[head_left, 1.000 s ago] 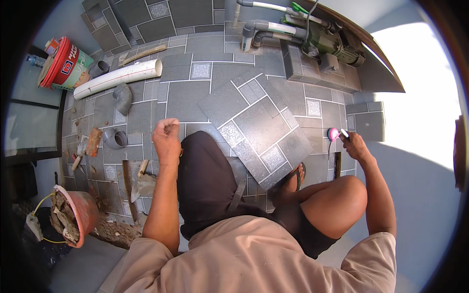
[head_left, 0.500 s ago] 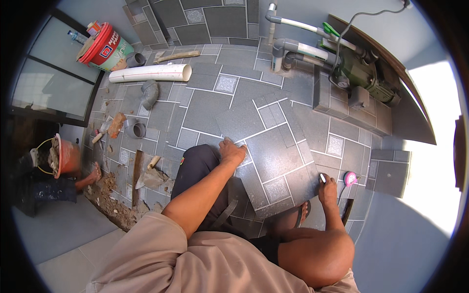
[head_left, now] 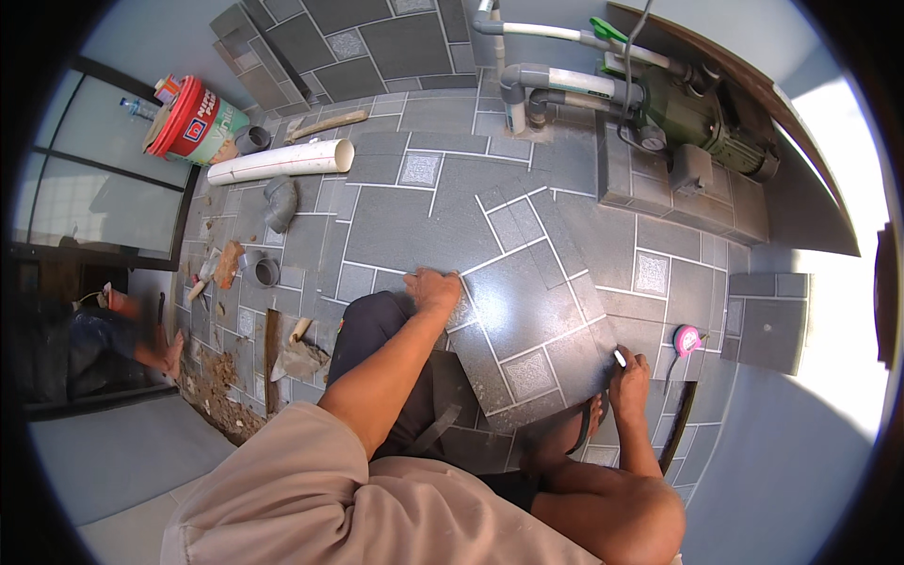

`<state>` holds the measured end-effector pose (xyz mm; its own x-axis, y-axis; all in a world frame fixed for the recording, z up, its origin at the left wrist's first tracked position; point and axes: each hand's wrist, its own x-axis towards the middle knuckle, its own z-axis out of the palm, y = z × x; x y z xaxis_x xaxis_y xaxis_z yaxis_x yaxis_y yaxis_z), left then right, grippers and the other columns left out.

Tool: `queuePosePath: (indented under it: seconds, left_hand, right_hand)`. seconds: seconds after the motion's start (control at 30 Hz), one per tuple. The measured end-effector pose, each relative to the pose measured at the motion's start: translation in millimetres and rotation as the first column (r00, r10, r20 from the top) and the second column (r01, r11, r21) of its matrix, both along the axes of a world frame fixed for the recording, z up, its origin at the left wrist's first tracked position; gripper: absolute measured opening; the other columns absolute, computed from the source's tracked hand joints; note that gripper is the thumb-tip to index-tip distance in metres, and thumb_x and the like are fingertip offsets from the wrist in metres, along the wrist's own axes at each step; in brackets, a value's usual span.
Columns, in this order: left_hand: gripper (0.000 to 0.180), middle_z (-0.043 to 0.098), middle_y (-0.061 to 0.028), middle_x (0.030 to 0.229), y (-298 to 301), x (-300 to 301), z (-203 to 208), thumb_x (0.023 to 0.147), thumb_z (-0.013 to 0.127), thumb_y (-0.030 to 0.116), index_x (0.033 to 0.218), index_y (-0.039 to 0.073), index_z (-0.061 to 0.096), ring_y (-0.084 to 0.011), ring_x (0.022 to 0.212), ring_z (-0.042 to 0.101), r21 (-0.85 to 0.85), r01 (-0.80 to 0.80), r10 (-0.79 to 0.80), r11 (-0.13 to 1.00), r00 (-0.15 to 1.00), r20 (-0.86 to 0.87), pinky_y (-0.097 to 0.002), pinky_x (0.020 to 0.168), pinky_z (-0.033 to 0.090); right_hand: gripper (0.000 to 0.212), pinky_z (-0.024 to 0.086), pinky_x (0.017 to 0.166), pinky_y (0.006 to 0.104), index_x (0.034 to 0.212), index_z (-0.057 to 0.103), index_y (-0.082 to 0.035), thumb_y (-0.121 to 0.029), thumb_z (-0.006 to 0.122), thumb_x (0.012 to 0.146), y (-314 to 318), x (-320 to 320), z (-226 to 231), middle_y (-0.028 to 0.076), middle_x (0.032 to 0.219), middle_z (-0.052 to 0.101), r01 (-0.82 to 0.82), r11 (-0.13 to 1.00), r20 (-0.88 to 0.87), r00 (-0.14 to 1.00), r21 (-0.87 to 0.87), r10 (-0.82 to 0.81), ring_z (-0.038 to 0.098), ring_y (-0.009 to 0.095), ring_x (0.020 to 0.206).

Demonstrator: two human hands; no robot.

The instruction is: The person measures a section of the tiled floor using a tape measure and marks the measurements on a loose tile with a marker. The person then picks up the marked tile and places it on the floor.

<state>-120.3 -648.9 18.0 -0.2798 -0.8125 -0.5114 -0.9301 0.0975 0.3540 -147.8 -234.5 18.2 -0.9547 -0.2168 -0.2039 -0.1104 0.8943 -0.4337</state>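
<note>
A large grey patterned tile (head_left: 518,297) lies loose and askew over the laid floor tiles in front of me, its near edge by my foot. My left hand (head_left: 435,290) is closed at the tile's left edge, with fingers curled over the rim. At the tile's right edge, my right hand (head_left: 629,375) pinches a slim white marker (head_left: 620,358), its end pointing up and away from me. Whether its tip touches the tile I cannot tell. A pink tape measure (head_left: 687,339) rests on the floor just right of that hand.
A green pump (head_left: 692,127) with pipes stands on a tiled plinth at far right. Far left are a paint bucket (head_left: 198,122), a white pipe (head_left: 281,162) and grey elbows (head_left: 280,204). A trowel (head_left: 299,358) lies near broken ground (head_left: 212,386). Another person's foot (head_left: 173,356) is at left.
The view has shifted slightly. The other person at left has moved back with the orange bucket, now mostly out of sight. My hands stay at the tile's two edges.
</note>
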Motion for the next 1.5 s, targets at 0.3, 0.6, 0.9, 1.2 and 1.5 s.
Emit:
queuePosePath:
  seconds: [0.3, 0.6, 0.9, 1.2, 1.5]
  left_hand:
    - [0.078, 0.039, -0.0343, 0.145, -6, -5, -19, 0.089, 0.079, 0.031, 0.141, -0.016, 0.044, -0.0481, 0.138, 0.042, -0.075, 0.039, -0.039, 0.996, 0.999, -0.003, -0.0536, 0.116, 0.041]
    - [0.065, 0.04, -0.0266, 0.152, -82, -24, -49, 0.097, 0.068, 0.035, 0.149, 0.001, 0.047, -0.0454, 0.142, 0.039, -0.564, 0.365, -0.529, 0.741, 0.835, -0.155, -0.0525, 0.121, 0.033]
    - [0.058, 0.035, -0.0079, 0.168, -176, -23, -56, 0.102, 0.053, 0.041, 0.157, 0.023, 0.046, -0.036, 0.157, 0.024, -0.536, 0.794, -0.949, 0.286, 0.311, -0.045, -0.0537, 0.128, 0.017]
    - [0.062, 0.033, -0.0043, 0.169, -168, -20, -67, 0.098, 0.052, 0.036, 0.158, 0.022, 0.044, -0.0314, 0.157, 0.023, -0.573, 0.772, -0.937, 0.276, 0.348, 0.017, -0.0537, 0.129, 0.012]
    - [0.063, 0.036, -0.007, 0.168, -173, -24, -67, 0.098, 0.049, 0.037, 0.159, 0.02, 0.045, -0.0328, 0.158, 0.024, -0.562, 0.781, -0.936, 0.273, 0.351, 0.033, -0.0561, 0.126, 0.014]
  right_hand:
    - [0.044, 0.051, 0.093, 0.0525, 0.126, 0.07, -0.007, 0.002, 0.051, 0.087, 8, 22, 1, 0.028, 0.106, 0.065, 0.025, 0.995, 0.1, 0.995, -0.096, -0.015, 0.063, 0.048, 0.102]
    - [0.021, 0.051, 0.089, 0.0536, 0.11, 0.07, 0.0, -0.011, 0.061, 0.095, 5, 15, 19, 0.025, 0.103, 0.066, -0.029, 0.996, -0.017, 0.999, 0.088, 0.031, 0.064, 0.047, 0.099]
    - [0.012, 0.057, 0.079, 0.0441, 0.089, 0.07, 0.001, -0.011, 0.074, 0.093, -32, -94, 153, 0.017, 0.093, 0.067, -0.272, 0.962, -0.004, 0.962, -0.011, 0.272, 0.07, 0.038, 0.087]
    - [0.007, 0.061, 0.084, 0.032, 0.099, 0.068, 0.003, 0.004, 0.066, 0.093, -163, -171, 60, 0.015, 0.099, 0.075, 0.356, 0.594, 0.232, 0.932, -0.721, -0.277, 0.076, 0.022, 0.095]
    - [0.005, 0.057, 0.068, 0.0268, 0.095, 0.067, 0.003, 0.004, 0.069, 0.09, -246, -125, -44, 0.011, 0.091, 0.071, 0.32, 0.238, 0.109, 0.775, -0.917, -0.622, 0.068, 0.014, 0.076]
